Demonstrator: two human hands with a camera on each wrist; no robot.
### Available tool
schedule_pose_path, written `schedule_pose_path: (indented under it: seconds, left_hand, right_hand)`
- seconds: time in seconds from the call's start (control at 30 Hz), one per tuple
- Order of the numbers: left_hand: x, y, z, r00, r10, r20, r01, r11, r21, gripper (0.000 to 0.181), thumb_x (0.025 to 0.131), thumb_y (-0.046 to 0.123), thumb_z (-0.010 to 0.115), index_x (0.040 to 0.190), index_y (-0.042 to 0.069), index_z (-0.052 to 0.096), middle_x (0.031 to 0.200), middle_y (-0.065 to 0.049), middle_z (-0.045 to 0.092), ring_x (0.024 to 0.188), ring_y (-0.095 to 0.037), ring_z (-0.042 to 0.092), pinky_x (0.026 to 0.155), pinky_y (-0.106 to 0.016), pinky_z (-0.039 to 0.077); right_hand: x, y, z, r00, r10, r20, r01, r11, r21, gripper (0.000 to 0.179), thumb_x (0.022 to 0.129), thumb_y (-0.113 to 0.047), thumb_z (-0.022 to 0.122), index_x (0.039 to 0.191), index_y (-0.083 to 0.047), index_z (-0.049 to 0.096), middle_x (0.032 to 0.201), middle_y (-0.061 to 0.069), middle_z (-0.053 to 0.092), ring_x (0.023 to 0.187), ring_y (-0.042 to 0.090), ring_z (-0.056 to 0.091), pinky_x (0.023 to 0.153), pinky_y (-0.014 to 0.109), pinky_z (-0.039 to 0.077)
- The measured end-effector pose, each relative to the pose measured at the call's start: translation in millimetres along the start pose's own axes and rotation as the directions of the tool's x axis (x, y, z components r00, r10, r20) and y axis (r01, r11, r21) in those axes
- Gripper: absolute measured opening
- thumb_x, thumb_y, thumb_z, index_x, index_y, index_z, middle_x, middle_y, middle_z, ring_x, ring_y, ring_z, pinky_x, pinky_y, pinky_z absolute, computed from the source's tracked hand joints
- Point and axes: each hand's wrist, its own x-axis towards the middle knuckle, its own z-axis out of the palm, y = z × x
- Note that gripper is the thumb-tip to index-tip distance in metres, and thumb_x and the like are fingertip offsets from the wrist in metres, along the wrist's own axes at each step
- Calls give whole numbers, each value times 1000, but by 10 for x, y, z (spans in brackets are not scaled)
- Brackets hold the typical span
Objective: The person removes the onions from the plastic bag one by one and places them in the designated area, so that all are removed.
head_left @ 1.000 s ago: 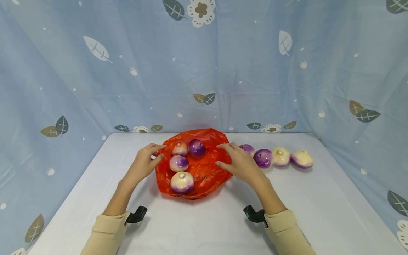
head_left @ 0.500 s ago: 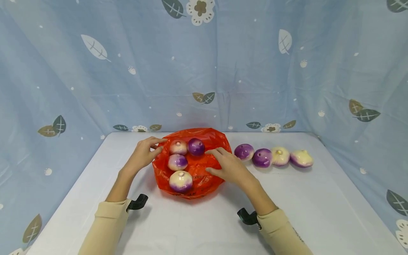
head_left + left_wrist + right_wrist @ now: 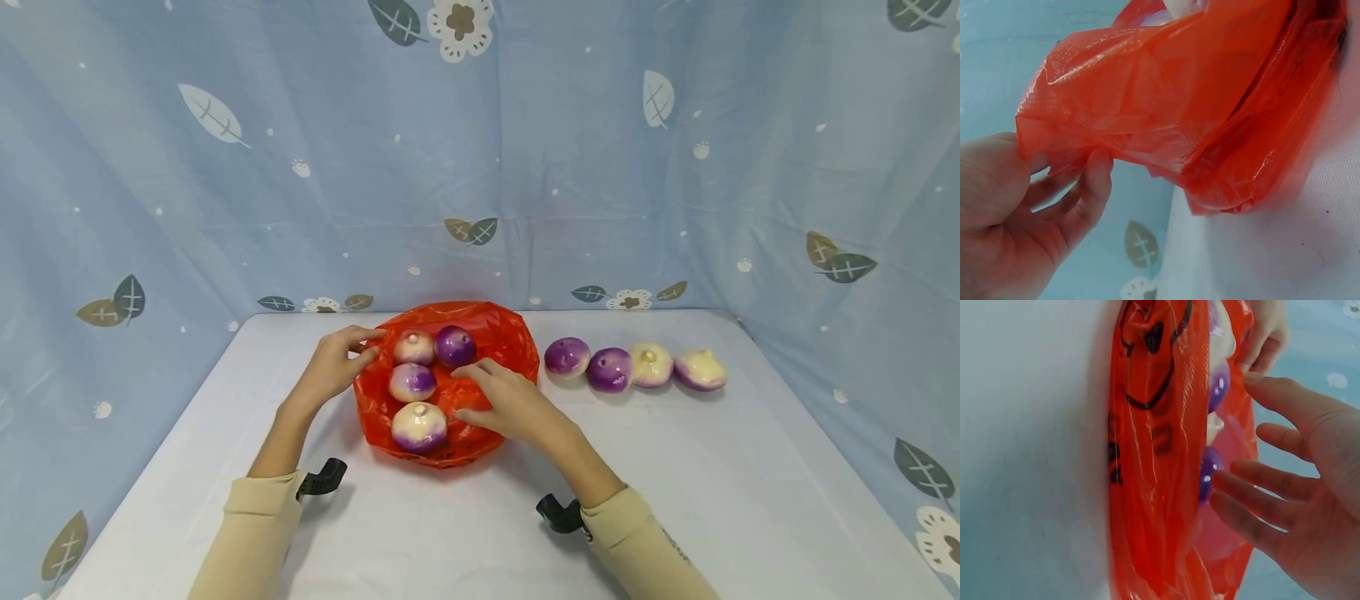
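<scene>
A red plastic bag [image 3: 491,337] lies open on the table, with several glossy purple-and-white turnips [image 3: 420,427] inside. My left hand [image 3: 335,362] is at the bag's left rim; in the left wrist view its thumb and fingers pinch the edge of the plastic. Over the right part of the bag hovers my right hand [image 3: 510,404], fingers spread and holding nothing. Its fingertips point toward the turnips, near a dark purple one [image 3: 455,346] at the back. The right wrist view shows the right hand [image 3: 1310,487] beside the bag's mouth, with black print on the plastic.
Several more turnips [image 3: 609,370] stand in a row on the white table [image 3: 675,467], right of the bag. A blue patterned curtain [image 3: 480,150] hangs behind and at both sides. A black wrist mount [image 3: 322,477] sticks out from each sleeve.
My right hand has moved left from the bag's right rim to over its inside, uncovering the leftmost turnip of the row. The left hand has stayed at the left rim.
</scene>
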Motion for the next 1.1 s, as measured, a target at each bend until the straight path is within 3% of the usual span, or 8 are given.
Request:
schedule_pose_path:
  seconds: [0.33, 0.53, 1.1]
  left_hand:
    - [2, -2, 17, 1000, -13, 0, 13, 1000, -13, 32, 94, 4, 60, 126, 2, 66, 119, -19, 68, 99, -38, 67, 79, -47, 61]
    - [13, 15, 46, 1000, 1, 1, -1, 1000, 1, 32, 95, 5, 59, 125, 1, 65, 118, -20, 68, 99, -39, 66, 81, -49, 60]
    - [5, -3, 44, 1000, -19, 3, 19, 1000, 12, 32, 95, 5, 59, 126, 2, 65, 120, -19, 67, 102, -39, 66, 82, -50, 59]
  right_hand:
    - [78, -128, 155, 992, -69, 107, 60, 995, 81, 56, 88, -52, 67, 136, -27, 53, 129, 6, 60, 116, 20, 60, 99, 41, 54]
    - [105, -166, 231, 985, -15, 172, -1, 996, 94, 64, 85, -60, 65, 141, -33, 49, 133, 4, 58, 122, 20, 58, 100, 44, 53]
    - [149, -208, 295, 981, -31, 190, 19, 998, 65, 65, 83, -57, 69, 139, -31, 49, 131, 1, 58, 119, 20, 60, 100, 43, 53]
